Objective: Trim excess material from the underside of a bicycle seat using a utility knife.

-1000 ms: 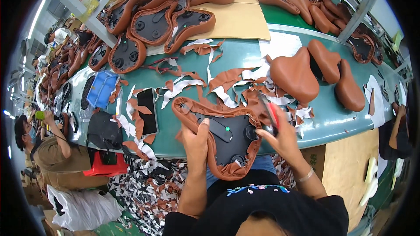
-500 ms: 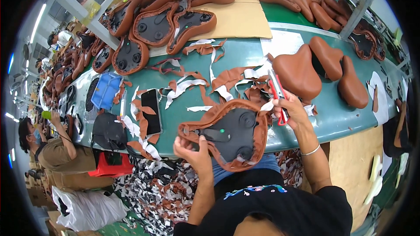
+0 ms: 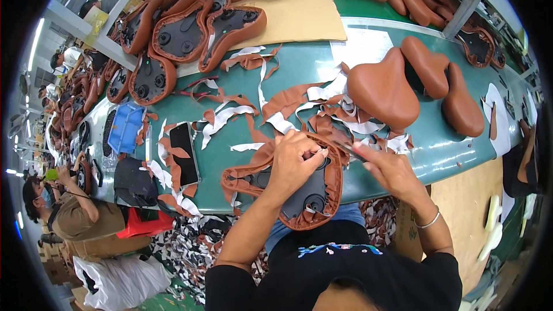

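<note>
An upside-down bicycle saddle [image 3: 334,201] with a brown cover and black underside rests at the table's near edge against my lap. My left hand [image 3: 296,161] is over its far rim, with thumb and fingers closed in a pinch on the edge of the saddle cover. From the right, my right hand [image 3: 393,171] grips a utility knife, mostly hidden by the fingers; its narrow dark end points at the saddle's rim near my left fingers. Loose brown trimmings [image 3: 286,101] and white strips [image 3: 222,120] lie just beyond the saddle.
Three finished brown saddles [image 3: 383,89] stand at the right. More saddles [image 3: 180,31] pile up at the back left on cardboard [image 3: 299,14]. A phone [image 3: 184,152], a blue tray [image 3: 127,128] and a black cap-like item [image 3: 135,181] lie left. A masked co-worker [image 3: 86,207] sits at far left.
My left hand has gone from the saddle's narrow nose to its far rim. The right hand has turned and lowered the knife toward the rim. The view has shifted slightly.
</note>
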A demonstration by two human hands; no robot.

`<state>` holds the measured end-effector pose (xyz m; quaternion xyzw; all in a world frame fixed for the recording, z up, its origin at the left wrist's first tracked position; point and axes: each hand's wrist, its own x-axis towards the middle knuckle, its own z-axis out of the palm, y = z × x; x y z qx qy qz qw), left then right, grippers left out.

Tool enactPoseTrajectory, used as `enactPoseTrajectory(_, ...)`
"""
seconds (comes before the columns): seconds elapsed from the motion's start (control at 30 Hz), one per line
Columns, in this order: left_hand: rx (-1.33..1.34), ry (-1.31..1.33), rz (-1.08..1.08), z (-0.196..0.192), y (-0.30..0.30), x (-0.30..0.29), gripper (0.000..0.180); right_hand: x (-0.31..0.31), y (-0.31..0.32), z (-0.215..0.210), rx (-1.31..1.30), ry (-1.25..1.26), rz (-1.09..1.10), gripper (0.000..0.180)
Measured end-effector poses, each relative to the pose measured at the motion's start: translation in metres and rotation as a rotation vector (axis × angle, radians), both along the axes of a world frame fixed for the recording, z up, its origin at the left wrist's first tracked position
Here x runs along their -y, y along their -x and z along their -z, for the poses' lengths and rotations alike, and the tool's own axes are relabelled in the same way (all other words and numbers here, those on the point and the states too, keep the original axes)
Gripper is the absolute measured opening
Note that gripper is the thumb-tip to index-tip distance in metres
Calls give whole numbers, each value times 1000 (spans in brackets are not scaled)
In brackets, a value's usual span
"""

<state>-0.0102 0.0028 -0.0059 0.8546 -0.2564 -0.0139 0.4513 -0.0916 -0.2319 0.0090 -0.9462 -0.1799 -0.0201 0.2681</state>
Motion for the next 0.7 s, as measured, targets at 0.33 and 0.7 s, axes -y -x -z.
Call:
enactPoseTrajectory(0.33, -603, 842, -16, -7, -1, -5, 12, -50, 27, -6, -89, 309, 115, 64)
enactPoseTrajectory(0.7, 388, -62, -12, -30, -14, -20, 14, -44, 6, -31, -37, 411, 169, 49)
